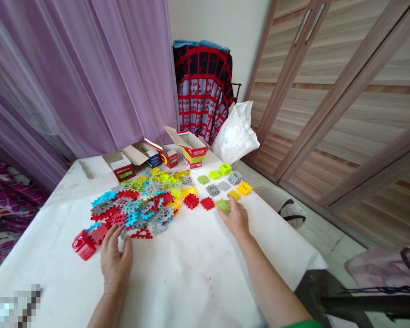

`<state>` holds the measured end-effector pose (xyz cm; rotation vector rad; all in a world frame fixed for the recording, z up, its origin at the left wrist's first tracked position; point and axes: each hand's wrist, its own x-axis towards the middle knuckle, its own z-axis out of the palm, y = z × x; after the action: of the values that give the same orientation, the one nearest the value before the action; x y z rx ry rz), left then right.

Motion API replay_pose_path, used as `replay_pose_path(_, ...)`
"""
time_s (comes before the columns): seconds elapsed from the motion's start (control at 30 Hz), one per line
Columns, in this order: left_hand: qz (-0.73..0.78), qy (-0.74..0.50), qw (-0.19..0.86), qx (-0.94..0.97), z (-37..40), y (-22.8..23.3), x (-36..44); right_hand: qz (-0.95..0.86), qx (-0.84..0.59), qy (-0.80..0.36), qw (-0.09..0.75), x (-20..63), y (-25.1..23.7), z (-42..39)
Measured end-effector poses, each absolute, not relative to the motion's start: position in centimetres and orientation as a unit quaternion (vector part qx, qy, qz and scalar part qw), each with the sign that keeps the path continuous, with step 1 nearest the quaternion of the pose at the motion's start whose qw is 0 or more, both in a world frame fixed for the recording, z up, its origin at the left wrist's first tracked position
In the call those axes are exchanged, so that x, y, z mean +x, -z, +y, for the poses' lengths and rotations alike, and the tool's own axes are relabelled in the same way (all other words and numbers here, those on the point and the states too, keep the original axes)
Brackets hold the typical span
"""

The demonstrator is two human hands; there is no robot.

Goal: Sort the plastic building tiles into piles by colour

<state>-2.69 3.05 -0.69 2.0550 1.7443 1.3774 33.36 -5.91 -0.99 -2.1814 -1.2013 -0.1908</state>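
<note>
A red block (pixel 84 245) lies toward the table (pixel 177 282)'s left edge. Next, the left hand (pixel 115 257) is loosely open, thumb apart from fingers, at the near side of the heaped plastic pieces (pixel 133 207). Opened boxes (pixel 194 152) line the far edge. Toward the right edge, sorted pieces (pixel 223 186) sit in rows; the right hand (pixel 236 218)'s thumb and forefinger meet a lime-green piece (pixel 222 205), but whether they grip it I cannot tell.
</note>
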Motion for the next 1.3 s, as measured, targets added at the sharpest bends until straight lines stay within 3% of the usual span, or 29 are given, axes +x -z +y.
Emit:
replay_pose_path(0.17, 0.568, -0.455, 0.080, 0.681, 3.2, 1.0, -2.9, -0.465, -0.821, 0.069, 0.323, 33.9, -1.4, -2.4)
replay_pose_path(0.53, 0.535, -0.481, 0.084, 0.689, 3.8, 2.1, -3.3, -0.471, -0.861, 0.020, 0.190, 34.1, -4.1, 7.2)
replay_pose_path(1.0, 0.526, -0.473, 0.099, 0.700, 3.8, 2.3, -3.5, -0.412, -0.880, 0.050, 0.231, 44.5, -7.0, 7.6)
replay_pose_path(1.3, 0.528, -0.467, 0.094, 0.703, 3.6, 2.1, -3.5, -0.458, -0.860, 0.043, 0.223, 41.3, -4.4, 7.7)
